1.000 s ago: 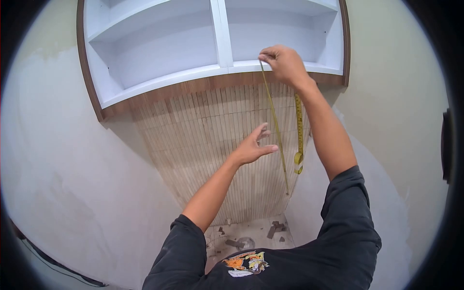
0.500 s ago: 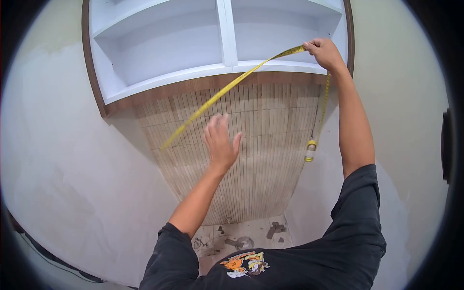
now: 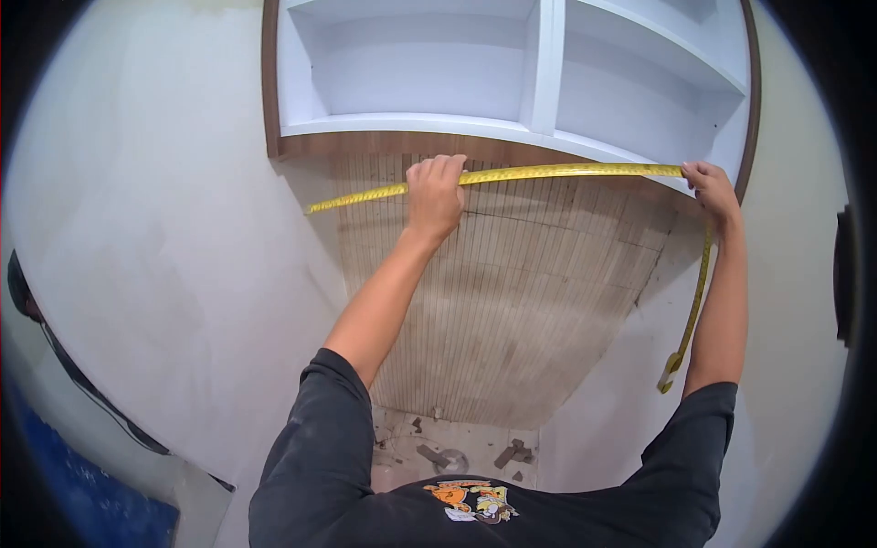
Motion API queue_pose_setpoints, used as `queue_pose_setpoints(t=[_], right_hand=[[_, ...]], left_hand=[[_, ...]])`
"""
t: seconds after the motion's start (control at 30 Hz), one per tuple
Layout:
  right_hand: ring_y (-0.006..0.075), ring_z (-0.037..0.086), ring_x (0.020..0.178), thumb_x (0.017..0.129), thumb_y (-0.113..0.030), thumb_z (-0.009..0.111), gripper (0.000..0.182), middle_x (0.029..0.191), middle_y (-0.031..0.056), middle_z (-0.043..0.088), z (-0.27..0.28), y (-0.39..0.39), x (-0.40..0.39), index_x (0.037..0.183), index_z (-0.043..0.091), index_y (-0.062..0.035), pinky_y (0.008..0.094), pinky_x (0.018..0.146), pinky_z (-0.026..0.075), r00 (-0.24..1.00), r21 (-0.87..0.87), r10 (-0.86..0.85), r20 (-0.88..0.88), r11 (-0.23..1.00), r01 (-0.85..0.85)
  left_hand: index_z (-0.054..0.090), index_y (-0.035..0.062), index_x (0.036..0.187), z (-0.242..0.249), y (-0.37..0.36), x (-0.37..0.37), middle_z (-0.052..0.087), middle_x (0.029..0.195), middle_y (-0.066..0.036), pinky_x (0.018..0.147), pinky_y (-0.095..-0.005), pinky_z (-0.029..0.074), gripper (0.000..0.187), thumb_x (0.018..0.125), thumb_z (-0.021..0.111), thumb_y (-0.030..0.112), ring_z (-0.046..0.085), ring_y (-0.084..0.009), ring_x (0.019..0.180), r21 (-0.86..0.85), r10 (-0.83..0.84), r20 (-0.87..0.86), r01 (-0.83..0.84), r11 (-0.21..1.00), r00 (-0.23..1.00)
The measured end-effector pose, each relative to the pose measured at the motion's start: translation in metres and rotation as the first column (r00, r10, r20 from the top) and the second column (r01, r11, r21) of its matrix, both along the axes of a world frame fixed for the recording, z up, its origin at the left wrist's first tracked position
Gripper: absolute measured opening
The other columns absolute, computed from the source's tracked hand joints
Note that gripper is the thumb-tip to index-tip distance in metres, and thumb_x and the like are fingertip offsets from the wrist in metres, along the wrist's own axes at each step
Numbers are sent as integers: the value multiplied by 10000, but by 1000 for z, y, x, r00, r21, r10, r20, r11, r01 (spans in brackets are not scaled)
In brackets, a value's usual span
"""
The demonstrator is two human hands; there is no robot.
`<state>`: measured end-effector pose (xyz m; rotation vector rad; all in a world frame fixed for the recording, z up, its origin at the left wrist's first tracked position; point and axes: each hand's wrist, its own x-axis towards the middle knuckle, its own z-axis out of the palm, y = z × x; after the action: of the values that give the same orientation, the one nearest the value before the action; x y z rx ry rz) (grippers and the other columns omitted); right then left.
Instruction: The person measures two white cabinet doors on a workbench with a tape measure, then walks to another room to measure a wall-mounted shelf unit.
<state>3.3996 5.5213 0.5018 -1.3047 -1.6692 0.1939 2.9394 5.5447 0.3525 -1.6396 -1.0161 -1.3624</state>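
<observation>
A yellow tape measure (image 3: 566, 171) stretches across the view below the lower edge of the white cabinet (image 3: 545, 73) with brown trim. My left hand (image 3: 437, 196) is closed around the blade, and its free end sticks out to the left. At the cabinet's right lower corner, my right hand (image 3: 713, 190) pinches the blade between thumb and fingers. From there the rest of the blade drops beside my right forearm to the tape case (image 3: 671, 373), which hangs in the air.
Behind the tape is a wall of narrow beige strip tiles (image 3: 493, 310). Plastered walls (image 3: 164, 237) flank it. Dark debris (image 3: 514, 453) lies on the floor below. A blue surface (image 3: 82, 484) shows at lower left, with a dark cable (image 3: 96, 393) above it.
My left hand has risen and closed on the blade, which is now nearly level. My right hand has shifted right and down. The view has turned left, and the case hangs lower.
</observation>
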Motion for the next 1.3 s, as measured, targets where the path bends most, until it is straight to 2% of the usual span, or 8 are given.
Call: queue_pose_setpoints(t=[0.17, 0.4, 0.53, 0.67, 0.7, 0.83, 0.97, 1.3], right_hand=[[29, 351, 531, 914, -378, 624, 291, 682, -64, 490, -13, 21, 12, 819, 654, -105, 227, 465, 267, 989, 32, 5, -151, 999, 0], [53, 433, 657, 928, -396, 616, 333, 723, -46, 541, -37, 82, 5, 929, 698, -73, 224, 586, 344, 961, 224, 130, -245, 972, -75], [62, 466, 717, 932, -393, 617, 357, 776, -24, 597, -45, 81, -17, 968, 699, -48, 227, 658, 370, 954, 255, 113, -279, 966, -40], [80, 492, 615, 930, -390, 621, 375, 803, -4, 628, -48, 80, -31, 989, 695, -27, 246, 546, 402, 920, 231, 188, -343, 966, -112], [91, 499, 561, 932, -370, 616, 362, 794, -1, 632, -48, 95, -24, 1007, 689, -23, 250, 495, 404, 953, 264, 152, -261, 961, -81], [91, 510, 557, 932, -337, 608, 334, 787, 12, 658, -53, 88, -41, 1033, 683, -29, 257, 508, 427, 953, 361, 92, -290, 932, 20], [85, 489, 541, 927, -313, 625, 318, 796, 20, 667, -50, 77, -51, 1021, 685, -15, 253, 507, 432, 903, 297, 158, -399, 954, -36], [60, 445, 545, 908, -269, 667, 270, 775, 9, 652, -46, 58, -66, 978, 695, -10, 221, 501, 403, 823, 292, 204, -531, 955, -48]], left_hand=[[633, 95, 1039, 52, -21, -16, 579, 874, -30, 870, -383, 348, 236, 841, 687, 212, 540, -211, 861, 33, -12, -136, 17, 999, 991], [646, 127, 1034, 115, -8, -43, 582, 915, -28, 950, -418, 328, 242, 908, 613, 331, 543, -215, 948, -14, 88, -223, -93, 996, 971], [639, 141, 1093, 118, -2, -49, 581, 970, -42, 1027, -457, 300, 241, 927, 585, 307, 542, -224, 1014, -49, 143, -205, -156, 987, 968], [614, 159, 1178, 116, 3, -58, 577, 1038, -52, 1072, -511, 268, 280, 936, 567, 291, 532, -237, 1066, -83, 148, -189, -166, 983, 971], [605, 161, 1200, 114, 3, -63, 576, 1046, -55, 1073, -521, 269, 298, 933, 570, 288, 529, -240, 1074, -79, 176, -192, -194, 978, 965], [572, 157, 1266, 112, 11, -62, 567, 1061, -67, 1068, -559, 277, 376, 912, 592, 283, 521, -255, 1101, -85, 164, -197, -183, 979, 967], [565, 157, 1279, 107, 11, -59, 553, 1079, -72, 1081, -555, 261, 384, 914, 590, 271, 495, -269, 1129, 47, 194, -187, -188, 981, 963], [567, 166, 1278, 101, 10, -44, 539, 1046, -58, 1130, -538, 196, 372, 917, 600, 249, 467, -244, 1129, 35, 208, -86, -205, 978, 974]])
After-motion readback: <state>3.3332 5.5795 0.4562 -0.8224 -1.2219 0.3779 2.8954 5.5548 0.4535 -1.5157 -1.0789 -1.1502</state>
